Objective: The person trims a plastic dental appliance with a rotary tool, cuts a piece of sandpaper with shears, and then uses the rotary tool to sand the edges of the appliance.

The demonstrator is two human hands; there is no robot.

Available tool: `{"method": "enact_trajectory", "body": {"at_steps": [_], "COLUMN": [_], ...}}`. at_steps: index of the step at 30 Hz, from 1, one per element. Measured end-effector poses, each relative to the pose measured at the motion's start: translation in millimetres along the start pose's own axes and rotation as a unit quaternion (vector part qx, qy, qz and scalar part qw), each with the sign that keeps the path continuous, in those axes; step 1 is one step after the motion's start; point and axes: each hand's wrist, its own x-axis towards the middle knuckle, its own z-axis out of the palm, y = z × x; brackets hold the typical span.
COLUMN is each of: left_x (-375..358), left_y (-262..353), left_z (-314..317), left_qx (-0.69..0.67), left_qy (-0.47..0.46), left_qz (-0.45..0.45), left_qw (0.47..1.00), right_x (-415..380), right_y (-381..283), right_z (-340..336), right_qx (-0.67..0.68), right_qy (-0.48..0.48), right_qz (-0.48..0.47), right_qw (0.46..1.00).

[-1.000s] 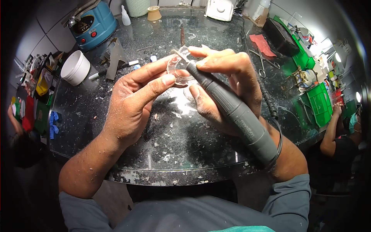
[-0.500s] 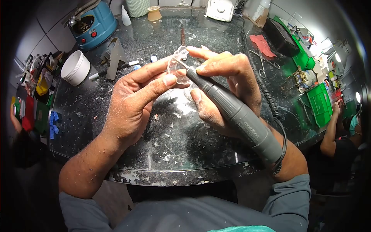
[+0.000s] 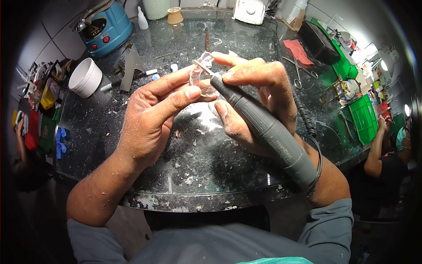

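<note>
Between the thumb and fingers of my left hand [image 3: 151,105] is a clear, arch-shaped plastic dental splint [image 3: 196,79]. My right hand [image 3: 274,90] grips a dark grey rotary handpiece [image 3: 274,136], which slants up and left from my wrist. Its thin metal bur [image 3: 204,67] lies across the splint's upper left edge in this view. One fingertip of my right hand reaches the far end of the splint. Fine white dust coats both hands. A coiled cord [image 3: 303,114] runs behind my right hand from the handpiece's back end.
A white tub [image 3: 85,78], a marker [image 3: 127,80] and a bent metal sheet [image 3: 130,66] lie left on the dusty black table. Behind them stands a blue machine [image 3: 105,31]. Scissors [image 3: 299,70], red paper [image 3: 299,52] and green trays [image 3: 364,119] are at right. Other people sit on both sides.
The handpiece has shifted slightly left, and its bur tip has moved up and left across the splint's edge. My left hand stays nearly still. At far left, another person's arm has moved.
</note>
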Motion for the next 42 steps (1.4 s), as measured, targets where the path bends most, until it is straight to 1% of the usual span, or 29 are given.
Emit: {"method": "enact_trajectory", "body": {"at_steps": [2, 6, 7, 8, 10, 11, 12, 14, 15, 17, 18, 20, 22, 24, 26, 28, 30, 31, 32, 34, 35, 38, 39, 42], "left_x": [1, 0, 0, 0, 0, 0, 0, 0, -1, -3, -4, -5, -6, -7, -7, -7, -7, -6, -6, -6, -7, -6, -6, -6], "left_y": [-1, -2, -2, -2, -4, -4, -4, -2, -1, 0, 0, 0, 0, 0, 0, -1, -1, -2, -2, -1, -1, -2, -1, -2], "left_z": [3, 1, 2, 2, 0, -1, -1, 1, 1, 1, 3, 6, 4, 4, 5, 5, 4, 4, 5, 7, 6, 6, 7, 9], "left_qx": [-0.003, -0.003, -0.001, 0.002, 0.002, 0.003, 0.003, 0.051, 0.051, 0.103, 0.103, 0.116, 0.125, 0.133, 0.150, 0.146, 0.127, 0.119, 0.119, 0.139, 0.140, 0.133, 0.143, 0.153], "left_qy": [0.012, 0.017, 0.017, 0.017, 0.020, 0.024, 0.024, 0.004, 0.004, 0.041, 0.042, 0.045, 0.048, 0.051, 0.058, 0.055, 0.048, 0.062, 0.062, 0.064, 0.065, 0.062, 0.062, 0.067], "left_qz": [0.026, 0.021, 0.023, 0.026, 0.026, 0.026, 0.026, 0.052, 0.052, 0.059, 0.058, 0.090, 0.085, 0.080, 0.068, 0.079, 0.096, 0.092, 0.092, 0.094, 0.094, 0.101, 0.104, 0.111], "left_qw": [1.000, 1.000, 1.000, 1.000, 0.999, 0.999, 0.999, 0.997, 0.997, 0.992, 0.992, 0.988, 0.987, 0.987, 0.985, 0.985, 0.986, 0.987, 0.987, 0.984, 0.984, 0.984, 0.982, 0.980], "right_x": [1, 3, 0, 0, 3, 3, 2, 0, 2, 2, 2, 0, 1, 0, -4, -2, 3, 1, -1, -3, -2, -1, -2, -2], "right_y": [-1, 0, 0, -1, -3, -6, -3, 4, -1, -2, -2, -4, -9, -8, -3, -5, -13, -9, -8, -7, -6, -8, -7, -8], "right_z": [-2, -2, -1, -2, -6, -6, -5, -2, -5, -5, -4, -3, -2, 3, 8, 5, 0, 4, 6, 10, 7, 7, 7, 6], "right_qx": [0.003, -0.017, -0.023, -0.023, -0.036, -0.020, -0.020, 0.011, -0.010, -0.005, 0.001, 0.011, 0.022, 0.027, 0.031, 0.032, 0.028, 0.035, 0.035, 0.032, 0.035, 0.046, 0.040, 0.035], "right_qy": [-0.010, -0.017, 0.003, 0.003, -0.044, -0.039, -0.039, -0.003, -0.023, -0.020, -0.018, -0.012, -0.059, -0.057, -0.008, -0.012, -0.095, -0.074, -0.074, -0.010, -0.036, -0.055, -0.032, -0.041], "right_qz": [-0.006, -0.035, 0.006, 0.005, -0.024, -0.004, -0.004, -0.007, -0.010, -0.005, 0.000, 0.011, 0.008, 0.002, 0.014, 0.011, 0.016, 0.001, 0.001, 0.011, -0.003, -0.006, 0.001, 0.002], "right_qw": [1.000, 0.999, 1.000, 1.000, 0.998, 0.999, 0.999, 1.000, 1.000, 1.000, 1.000, 1.000, 0.998, 0.998, 0.999, 0.999, 0.995, 0.997, 0.997, 0.999, 0.999, 0.997, 0.999, 0.999]}}
